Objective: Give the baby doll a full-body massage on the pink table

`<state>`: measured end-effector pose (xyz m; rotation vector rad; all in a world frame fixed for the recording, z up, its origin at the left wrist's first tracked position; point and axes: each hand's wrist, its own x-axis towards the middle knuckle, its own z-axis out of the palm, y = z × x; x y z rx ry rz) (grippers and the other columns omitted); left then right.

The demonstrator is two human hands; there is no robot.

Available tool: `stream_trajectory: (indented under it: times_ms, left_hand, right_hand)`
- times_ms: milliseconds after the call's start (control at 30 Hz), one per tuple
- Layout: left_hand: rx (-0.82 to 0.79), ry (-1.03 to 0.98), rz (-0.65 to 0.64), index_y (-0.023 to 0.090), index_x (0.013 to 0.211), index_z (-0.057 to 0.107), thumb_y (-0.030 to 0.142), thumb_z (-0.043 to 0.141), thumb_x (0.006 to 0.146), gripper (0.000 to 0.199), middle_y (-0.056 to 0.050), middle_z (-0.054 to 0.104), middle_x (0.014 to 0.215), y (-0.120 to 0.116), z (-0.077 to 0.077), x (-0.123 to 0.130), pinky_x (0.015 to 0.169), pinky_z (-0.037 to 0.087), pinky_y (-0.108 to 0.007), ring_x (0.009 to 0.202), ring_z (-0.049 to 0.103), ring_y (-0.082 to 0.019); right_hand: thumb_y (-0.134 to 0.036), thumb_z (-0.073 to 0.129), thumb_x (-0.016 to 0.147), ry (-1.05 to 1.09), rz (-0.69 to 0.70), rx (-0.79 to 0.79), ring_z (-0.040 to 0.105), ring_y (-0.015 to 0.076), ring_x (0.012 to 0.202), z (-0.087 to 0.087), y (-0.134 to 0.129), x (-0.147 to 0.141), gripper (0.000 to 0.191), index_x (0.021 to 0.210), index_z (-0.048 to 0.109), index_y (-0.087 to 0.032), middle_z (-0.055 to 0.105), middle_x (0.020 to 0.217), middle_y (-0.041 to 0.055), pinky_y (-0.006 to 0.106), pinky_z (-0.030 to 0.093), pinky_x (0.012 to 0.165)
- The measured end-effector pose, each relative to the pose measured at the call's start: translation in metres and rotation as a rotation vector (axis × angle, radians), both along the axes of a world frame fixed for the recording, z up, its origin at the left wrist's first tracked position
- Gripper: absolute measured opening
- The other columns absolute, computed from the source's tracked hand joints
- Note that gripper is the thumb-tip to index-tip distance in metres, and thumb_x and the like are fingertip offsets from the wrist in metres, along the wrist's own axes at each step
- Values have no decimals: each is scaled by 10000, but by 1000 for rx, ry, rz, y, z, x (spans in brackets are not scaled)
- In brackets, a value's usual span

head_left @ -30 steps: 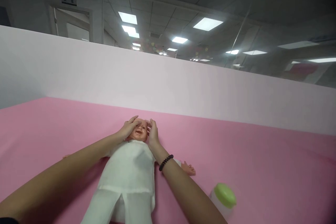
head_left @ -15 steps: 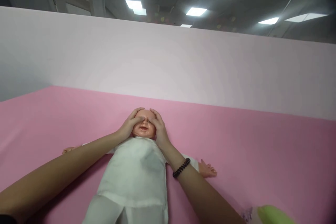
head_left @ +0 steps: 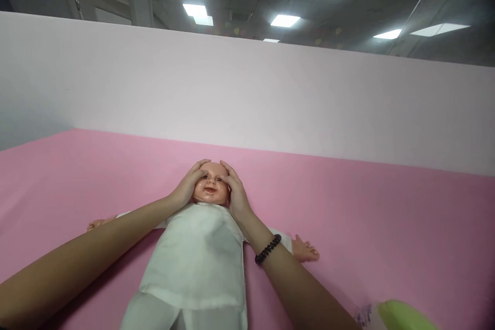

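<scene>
A baby doll (head_left: 211, 190) in a white cloth top and pants lies on its back, its face up and its arms spread to both sides. My left hand (head_left: 189, 183) cups the left side of its head, the thumb resting near one eye and the fingers curved over the forehead's edge. On the other side, my right hand (head_left: 236, 188) wraps the head in the same way, its thumb beside the other eye. Both eyes and the mouth show between the thumbs. A black coiled band (head_left: 268, 249) circles my right wrist. The doll's feet are out of view.
The doll lies on a pink padded surface (head_left: 348, 206). A pale wall panel (head_left: 247, 93) rises behind it. At the bottom right edge is a green and white object (head_left: 404, 314), partly cut off. Ceiling lights and a door frame appear beyond the panel.
My thumbs have slid outward from beside the nose toward the temples, uncovering the doll's eyes. The fingers still cup the head. The doll stays in place; the view has shifted slightly.
</scene>
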<state>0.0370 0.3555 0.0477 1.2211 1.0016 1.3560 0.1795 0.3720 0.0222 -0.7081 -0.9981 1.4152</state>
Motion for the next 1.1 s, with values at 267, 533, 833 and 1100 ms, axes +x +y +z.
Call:
stream_trajectory:
  times_ms: [267, 533, 833, 1100]
  left_hand:
    - [-66, 0, -49, 242, 1334, 528, 458, 774, 723, 693, -62, 669, 1206, -9, 7, -3, 895, 551, -349, 1063, 673, -273]
    - [-49, -69, -6, 214, 1287, 560, 426, 655, 724, 610, -70, 661, 1198, 0, 1, 0, 921, 530, -353, 1104, 639, -275]
    - [-68, -29, -58, 247, 1326, 527, 412, 760, 723, 667, -57, 664, 1213, -7, 6, -2, 910, 542, -348, 1082, 662, -270]
    - [-73, -54, -14, 220, 1277, 551, 420, 658, 734, 589, -65, 662, 1173, -6, 8, 3, 918, 539, -357, 1087, 652, -275]
  right_hand:
    - [-406, 791, 687, -86, -27, 29, 565, 267, 1294, 9, -10, 0, 647, 1307, 660, -273, 602, 1427, 33, 382, 491, 1088]
    - [-398, 693, 717, -29, -16, 21, 557, 260, 1292, 5, -4, -1, 554, 1252, 672, -258, 638, 1351, 24, 375, 459, 1101]
    - [-385, 739, 719, -81, -12, 25, 581, 257, 1264, 8, -11, -1, 607, 1307, 631, -280, 616, 1381, 24, 363, 512, 1043]
    - [-386, 684, 733, -34, -4, 13, 576, 261, 1268, 3, -5, -2, 559, 1279, 645, -271, 627, 1361, 21, 386, 492, 1079]
